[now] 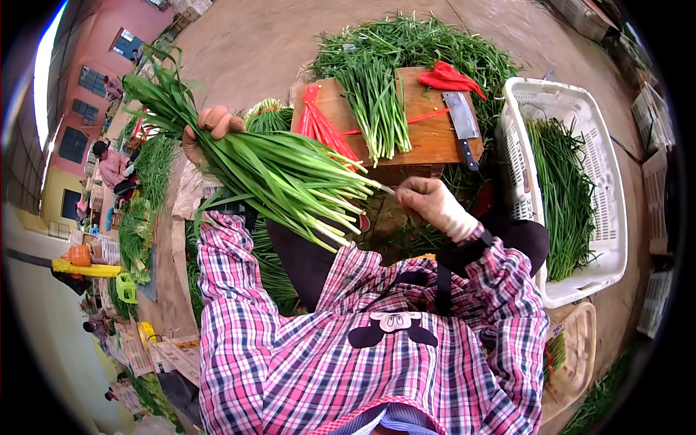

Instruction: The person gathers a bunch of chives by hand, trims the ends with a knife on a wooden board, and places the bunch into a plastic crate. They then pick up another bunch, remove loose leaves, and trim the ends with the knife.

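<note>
My left hand [210,130] is closed around a big bunch of green stalks [275,167], its leafy ends up at the left and its pale ends pointing right. At those pale ends my right hand [428,204] pinches the tip of a stalk. Beyond, a wooden board [428,134] bears a smaller bunch of stalks [373,109], red strips [322,127], a red cloth [451,78] and a cleaver [462,119] with a black handle.
A white crate [620,239] with green stalks stands at the right. A heap of greens [435,43] lies behind the board. At the far left a person in pink [112,167] sits near more piles [154,167]. A tan basket [580,348] is at the lower right.
</note>
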A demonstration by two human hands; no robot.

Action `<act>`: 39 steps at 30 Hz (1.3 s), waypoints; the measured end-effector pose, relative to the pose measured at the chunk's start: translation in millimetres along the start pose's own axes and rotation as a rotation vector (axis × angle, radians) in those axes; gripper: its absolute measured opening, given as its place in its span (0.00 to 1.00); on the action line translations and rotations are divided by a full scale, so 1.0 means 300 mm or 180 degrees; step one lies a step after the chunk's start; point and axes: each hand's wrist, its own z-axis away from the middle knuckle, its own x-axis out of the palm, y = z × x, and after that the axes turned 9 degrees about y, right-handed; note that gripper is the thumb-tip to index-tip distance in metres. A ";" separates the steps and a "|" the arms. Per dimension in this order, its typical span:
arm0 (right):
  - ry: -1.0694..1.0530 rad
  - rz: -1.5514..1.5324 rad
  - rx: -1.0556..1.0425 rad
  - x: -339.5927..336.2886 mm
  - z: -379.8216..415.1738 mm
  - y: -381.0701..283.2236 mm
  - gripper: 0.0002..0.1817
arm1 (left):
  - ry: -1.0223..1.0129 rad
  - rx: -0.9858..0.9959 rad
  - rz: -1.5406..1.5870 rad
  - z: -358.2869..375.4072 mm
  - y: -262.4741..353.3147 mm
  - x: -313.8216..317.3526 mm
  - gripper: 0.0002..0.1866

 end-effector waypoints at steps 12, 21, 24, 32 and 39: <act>-0.0517 0.1231 -0.1492 -0.060 -0.042 -0.109 0.65 | 0.1322 -0.0091 -0.2181 -0.159 -0.225 0.138 0.13; -0.0693 -0.2203 -0.0666 0.038 -0.114 -0.033 0.49 | 0.2527 -0.2119 -0.2549 -0.455 -0.700 0.071 0.12; -0.0350 -0.2708 -0.0587 -0.016 -0.139 0.087 0.41 | 0.2838 -0.1782 -0.3234 -0.517 -0.883 -0.091 0.12; -0.0488 -0.4174 -0.0994 -0.085 -0.177 0.253 0.34 | 0.2367 -0.2439 -0.3028 -0.505 -0.994 0.000 0.21; -0.1133 -0.4269 -0.1150 -0.108 -0.143 0.226 0.45 | 0.1135 -0.1505 -0.3578 -0.236 -0.635 0.052 0.38</act>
